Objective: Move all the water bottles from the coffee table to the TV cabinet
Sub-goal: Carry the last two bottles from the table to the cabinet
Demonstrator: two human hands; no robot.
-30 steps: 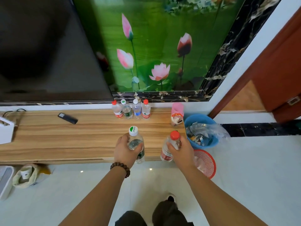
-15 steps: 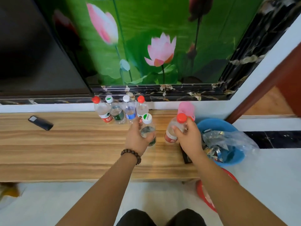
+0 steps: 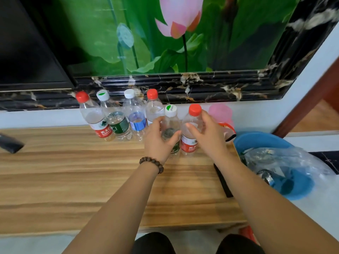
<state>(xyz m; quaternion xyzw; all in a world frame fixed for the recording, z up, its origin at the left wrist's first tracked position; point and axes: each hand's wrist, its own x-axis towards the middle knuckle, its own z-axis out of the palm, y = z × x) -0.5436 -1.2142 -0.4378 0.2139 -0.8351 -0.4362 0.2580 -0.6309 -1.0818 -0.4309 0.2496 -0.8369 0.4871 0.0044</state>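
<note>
My left hand [image 3: 158, 139] grips a clear bottle with a white-and-green cap [image 3: 171, 123]. Beside it, my right hand [image 3: 207, 136] grips a red-capped bottle with a red label [image 3: 190, 132]. Both bottles stand upright at the back of the wooden TV cabinet [image 3: 73, 180], their bases on or just above the top. To their left a row of several bottles stands against the wall: a red-capped one [image 3: 95, 118], a green-labelled one [image 3: 115, 120], a blue-labelled one [image 3: 135, 118] and another red-capped one [image 3: 154, 107].
A pink cup [image 3: 222, 114] stands right of the held bottles. A black remote [image 3: 11, 143] lies at the far left, another dark flat object [image 3: 222, 180] near the cabinet's right edge. A blue basin [image 3: 256, 142] with a plastic bag sits on the floor to the right. The TV [image 3: 27, 52] hangs above.
Both hands have carried their bottles forward across the cabinet to the right end of the row at the wall. The camera has come closer to the cabinet.
</note>
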